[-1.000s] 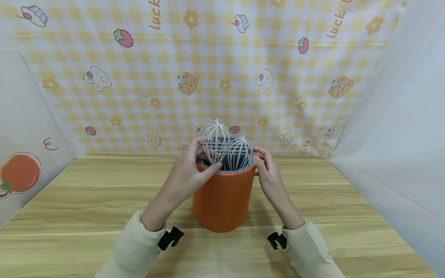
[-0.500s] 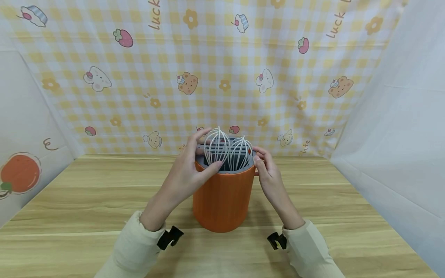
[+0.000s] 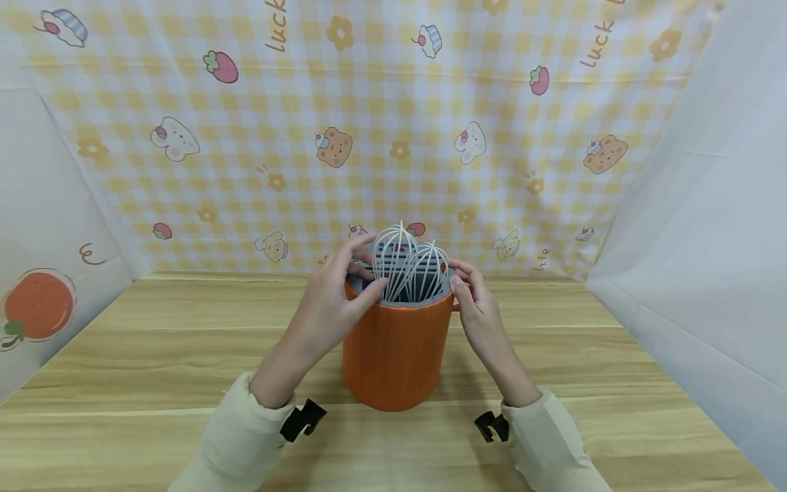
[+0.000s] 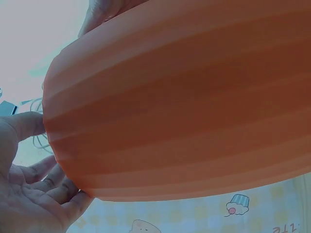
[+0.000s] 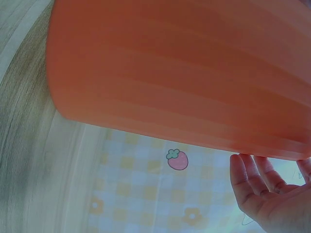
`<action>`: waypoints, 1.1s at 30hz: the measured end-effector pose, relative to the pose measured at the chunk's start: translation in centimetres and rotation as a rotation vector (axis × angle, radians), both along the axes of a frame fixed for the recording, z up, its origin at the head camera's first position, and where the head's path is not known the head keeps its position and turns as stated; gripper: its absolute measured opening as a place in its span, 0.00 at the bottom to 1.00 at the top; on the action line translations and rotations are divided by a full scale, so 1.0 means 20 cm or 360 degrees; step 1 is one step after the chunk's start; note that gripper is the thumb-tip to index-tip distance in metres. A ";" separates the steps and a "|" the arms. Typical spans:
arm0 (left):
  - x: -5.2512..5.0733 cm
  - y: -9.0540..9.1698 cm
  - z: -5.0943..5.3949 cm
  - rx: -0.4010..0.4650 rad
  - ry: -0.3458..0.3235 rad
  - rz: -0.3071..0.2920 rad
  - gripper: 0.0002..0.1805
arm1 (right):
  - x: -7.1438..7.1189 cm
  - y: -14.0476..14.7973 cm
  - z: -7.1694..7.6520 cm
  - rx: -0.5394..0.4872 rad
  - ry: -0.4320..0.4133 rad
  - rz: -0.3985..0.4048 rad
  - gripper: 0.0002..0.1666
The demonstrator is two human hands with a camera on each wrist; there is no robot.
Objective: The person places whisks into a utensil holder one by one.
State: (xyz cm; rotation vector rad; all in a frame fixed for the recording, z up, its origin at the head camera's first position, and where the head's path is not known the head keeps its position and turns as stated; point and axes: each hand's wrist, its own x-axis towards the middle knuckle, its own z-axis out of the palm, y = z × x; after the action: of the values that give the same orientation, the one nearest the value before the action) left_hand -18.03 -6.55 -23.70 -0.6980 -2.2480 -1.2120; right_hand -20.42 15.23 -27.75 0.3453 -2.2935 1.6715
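Observation:
An orange ribbed container (image 3: 393, 362) with a grey inner liner stands upright on the table. Two white wire whisks poke up out of it, heads upward; the left whisk (image 3: 392, 253) stands taller than the right whisk (image 3: 430, 263). My left hand (image 3: 328, 294) is at the left rim, fingers spread apart behind and thumb in front, close to the taller whisk. Whether the thumb touches its wires I cannot tell. My right hand (image 3: 476, 307) grips the right rim between thumb and fingers. In the right wrist view, fingers (image 5: 248, 177) lie along the container's side. The whisks' handles are hidden inside.
Slotted grey bars (image 3: 399, 258) with a small red spot show inside the container's back. A small orange handle (image 3: 456, 307) sticks out on its right. Behind the wooden table (image 3: 215, 335) hangs a yellow checked cloth (image 3: 393, 102); white cloth walls flank it.
My left hand has lowered the taller whisk into the container and loosened its fingers. That whisk has shifted right, against the shorter one. My right hand has stayed at the rim.

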 end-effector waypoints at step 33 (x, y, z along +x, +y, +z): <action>0.01 -0.03 0.03 0.0056 -0.0111 -0.0027 0.27 | 0.00 0.00 0.00 0.0007 -0.0004 0.0007 0.20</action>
State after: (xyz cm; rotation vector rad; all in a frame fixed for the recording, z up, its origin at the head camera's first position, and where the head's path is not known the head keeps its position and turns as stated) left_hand -17.86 -7.20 -23.14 -0.6723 -2.2754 -1.2999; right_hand -20.34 15.28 -27.74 0.3498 -2.2998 1.6704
